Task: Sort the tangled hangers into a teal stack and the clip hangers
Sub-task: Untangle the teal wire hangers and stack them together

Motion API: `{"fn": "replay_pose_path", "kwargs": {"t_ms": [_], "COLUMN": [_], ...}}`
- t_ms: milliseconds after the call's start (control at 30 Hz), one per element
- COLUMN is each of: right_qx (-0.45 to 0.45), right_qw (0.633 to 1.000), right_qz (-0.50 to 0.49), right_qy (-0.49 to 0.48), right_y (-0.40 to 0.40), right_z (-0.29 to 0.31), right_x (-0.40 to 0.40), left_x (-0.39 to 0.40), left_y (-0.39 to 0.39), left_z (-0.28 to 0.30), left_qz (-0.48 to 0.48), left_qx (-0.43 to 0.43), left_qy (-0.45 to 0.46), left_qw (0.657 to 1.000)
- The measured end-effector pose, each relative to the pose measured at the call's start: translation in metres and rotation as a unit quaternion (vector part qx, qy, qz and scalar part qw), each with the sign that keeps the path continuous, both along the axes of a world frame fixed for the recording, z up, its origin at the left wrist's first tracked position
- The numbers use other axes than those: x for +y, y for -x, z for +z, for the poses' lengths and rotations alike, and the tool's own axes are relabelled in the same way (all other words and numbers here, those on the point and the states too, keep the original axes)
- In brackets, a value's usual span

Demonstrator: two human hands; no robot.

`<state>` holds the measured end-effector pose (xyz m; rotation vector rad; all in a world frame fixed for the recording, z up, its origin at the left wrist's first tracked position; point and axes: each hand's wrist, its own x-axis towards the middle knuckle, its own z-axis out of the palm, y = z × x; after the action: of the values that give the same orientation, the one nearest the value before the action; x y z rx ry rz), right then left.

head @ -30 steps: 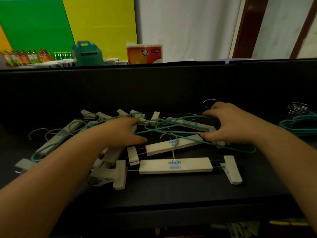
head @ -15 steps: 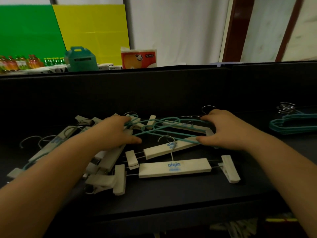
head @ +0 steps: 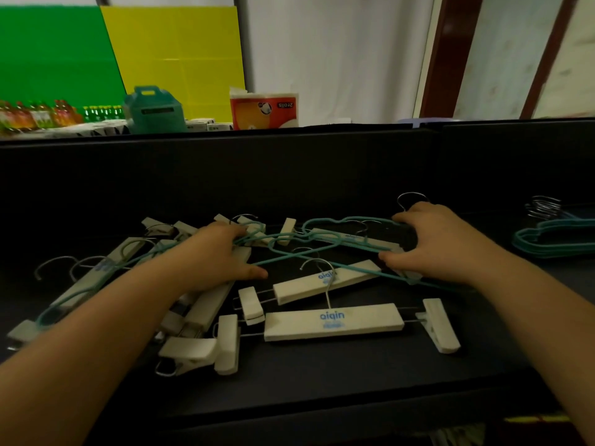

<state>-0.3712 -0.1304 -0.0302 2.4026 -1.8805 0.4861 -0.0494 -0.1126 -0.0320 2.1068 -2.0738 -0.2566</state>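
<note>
left hand [head: 212, 259] on tangle | right hand [head: 431, 243] grips teal hanger [head: 322, 255]

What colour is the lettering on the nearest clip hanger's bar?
Blue, on the cream clip hanger bar; head view.

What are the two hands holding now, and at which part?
Both grip a teal hanger: the right hand near its hook end, the left hand on its wire at the left side.

Shop-like room: shelved drink bottles [head: 38, 114], boxed goods [head: 206, 125], tissue pack [head: 264, 111].
</note>
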Motion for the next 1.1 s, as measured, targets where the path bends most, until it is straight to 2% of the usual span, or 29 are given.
{"fn": "replay_pose_path", "kwargs": {"t_ms": [167, 367, 500, 567, 667, 733, 933, 1100], "right_qx": [0.003, -0.014, -0.016, -0.015, -0.015, -0.021, -0.049, -0.065], "right_qw": [0.999, 1.0, 1.0, 1.0, 0.999, 0.999, 0.998, 0.996], "right_qz": [-0.033, -0.025, -0.02, -0.019, -0.015, 0.0, 0.04, 0.057], "right_qy": [0.024, 0.002, 0.002, 0.01, 0.028, 0.032, 0.023, 0.012], "right_y": [0.001, 0.004, 0.003, 0.003, -0.002, -0.01, -0.034, -0.044], "right_z": [-0.005, -0.008, -0.006, -0.005, -0.002, 0.001, 0.007, 0.002], "right_x": [-0.006, -0.008, -0.009, -0.009, -0.008, -0.007, -0.002, 0.003], "left_x": [-0.002, 0.001, 0.005, 0.008, 0.011, 0.013, 0.018, 0.022], "left_y": [-0.003, 0.0, -0.009, -0.023, -0.044, -0.05, -0.063, -0.059], "left_z": [0.0, 0.0, 0.009, 0.013, 0.012, 0.011, 0.015, 0.017], "left_qz": [0.001, 0.015, 0.008, 0.038, 0.11, 0.124, 0.1, 0.096], "left_qx": [0.012, -0.029, -0.008, -0.019, -0.083, -0.087, -0.056, -0.08], "left_qy": [0.004, -0.021, -0.034, -0.04, -0.094, -0.108, -0.077, 0.034], "left_qw": [1.0, 0.999, 0.999, 0.998, 0.986, 0.983, 0.99, 0.992]}}
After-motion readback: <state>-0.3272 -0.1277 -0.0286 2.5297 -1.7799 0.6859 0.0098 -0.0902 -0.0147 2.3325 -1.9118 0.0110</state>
